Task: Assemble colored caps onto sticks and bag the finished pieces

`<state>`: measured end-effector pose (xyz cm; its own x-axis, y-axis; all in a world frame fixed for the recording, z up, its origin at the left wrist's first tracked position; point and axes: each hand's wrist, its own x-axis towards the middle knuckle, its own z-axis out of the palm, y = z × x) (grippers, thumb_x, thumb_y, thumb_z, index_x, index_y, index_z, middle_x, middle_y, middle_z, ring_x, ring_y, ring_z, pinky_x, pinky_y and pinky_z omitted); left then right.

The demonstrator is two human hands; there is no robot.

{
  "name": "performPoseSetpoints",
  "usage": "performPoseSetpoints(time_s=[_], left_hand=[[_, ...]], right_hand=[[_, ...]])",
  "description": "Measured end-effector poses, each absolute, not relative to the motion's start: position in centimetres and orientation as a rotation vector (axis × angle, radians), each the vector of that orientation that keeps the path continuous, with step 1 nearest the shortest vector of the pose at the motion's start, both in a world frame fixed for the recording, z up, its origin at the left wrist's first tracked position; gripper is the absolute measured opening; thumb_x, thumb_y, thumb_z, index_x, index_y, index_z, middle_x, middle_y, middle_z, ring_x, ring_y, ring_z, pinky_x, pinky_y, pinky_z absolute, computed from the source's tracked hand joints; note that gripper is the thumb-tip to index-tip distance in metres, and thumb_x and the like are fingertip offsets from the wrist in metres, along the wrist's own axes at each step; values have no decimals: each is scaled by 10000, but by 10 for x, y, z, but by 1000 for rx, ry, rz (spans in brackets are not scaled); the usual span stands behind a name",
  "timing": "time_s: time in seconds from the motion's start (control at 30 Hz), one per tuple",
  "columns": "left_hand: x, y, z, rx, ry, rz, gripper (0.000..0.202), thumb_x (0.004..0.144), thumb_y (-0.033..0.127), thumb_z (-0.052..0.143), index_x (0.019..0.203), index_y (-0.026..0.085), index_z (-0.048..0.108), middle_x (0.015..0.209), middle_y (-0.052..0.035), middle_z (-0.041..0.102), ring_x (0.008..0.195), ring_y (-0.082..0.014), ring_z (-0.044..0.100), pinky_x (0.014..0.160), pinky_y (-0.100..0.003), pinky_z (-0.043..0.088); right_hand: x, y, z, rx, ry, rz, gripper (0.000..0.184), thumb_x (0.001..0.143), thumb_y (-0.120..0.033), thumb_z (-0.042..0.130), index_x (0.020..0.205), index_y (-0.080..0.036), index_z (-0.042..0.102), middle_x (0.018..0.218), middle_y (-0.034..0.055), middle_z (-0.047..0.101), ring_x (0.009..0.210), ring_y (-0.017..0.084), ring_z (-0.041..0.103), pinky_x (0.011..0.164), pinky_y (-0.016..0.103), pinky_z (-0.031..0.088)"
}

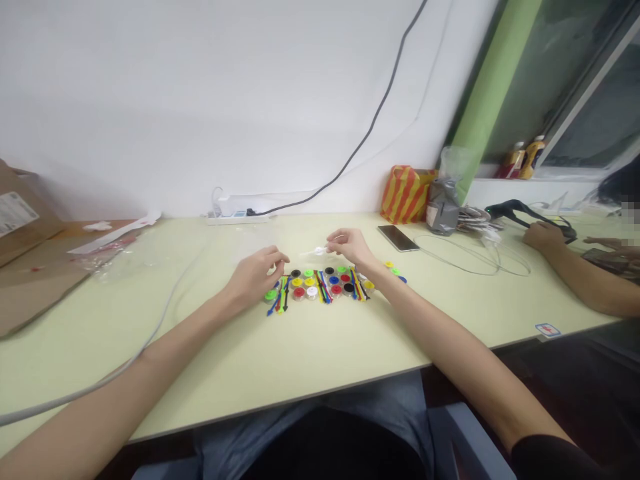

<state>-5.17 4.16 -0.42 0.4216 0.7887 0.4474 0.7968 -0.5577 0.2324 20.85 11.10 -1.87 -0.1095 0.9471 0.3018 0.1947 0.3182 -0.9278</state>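
1. Two hands work over a pale cream worktop (pixel 300 347), with 12 o'clock taken as straight ahead of the person. The left hand (pixel 255 275) sits at the near array's 10 o'clock, and the right hand (pixel 351 246) at its 1 o'clock.
2. Right grip: thumb and fingertips look closed on a small white plastic piece (pixel 317 251), though it is too small to make out clearly. Its long axis runs nearly sideways, pointing from the right hand toward 9 o'clock and the left hand.
3. Left grip: the fingers curl loosely, and nothing shows in them, but the palm hides part of the view, so I cannot tell whether it holds anything. Its fingertips are near the white piece, yet the right hand is nearer.
4. Below both hands, at 6 o'clock from the white piece, lie rows of coloured discs (pixel 320 283) with red, yellow, black, green, blue and white centres. Bunches of coloured plastic strips (pixel 324 287) lie between them.
5. At 3 o'clock from the hands lies a smartphone (pixel 399 238). Beyond it stands an orange-striped bag (pixel 406 194); its contents are hidden.
6. Further toward 3 o'clock, a co-worker's hand (pixel 544 235) rests beside a black cable (pixel 515 211).
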Motion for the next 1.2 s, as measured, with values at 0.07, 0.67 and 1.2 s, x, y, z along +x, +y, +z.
performPoseSetpoints(time_s=[0.07,0.67,1.2], left_hand=[[-53,42,-4,-2641,-1473,-792,317,961,300,422,1027,213,719,1014,-51,692,834,-188,640,746,-303,438],[-79,50,11,-2876,-1433,-255,273,925,445,516,946,269,724,763,-36,706,651,-200,602,606,-286,344],[-80,47,9,-2886,-1464,-178,298,981,382,443,1044,235,694,1030,-59,722,913,-215,667,755,-286,442]], right_hand=[[210,111,-20,-1044,-1467,1012,136,750,-78,712,865,-140,674,716,70,746,730,185,735,684,265,552],[193,76,-14,-1139,-2129,63,268,930,-114,523,1121,-190,694,1205,118,659,1179,266,551,1029,457,426],[141,16,-11,-863,-2540,60,187,991,-209,600,1010,-220,785,1233,96,648,1237,253,473,1042,444,371]])
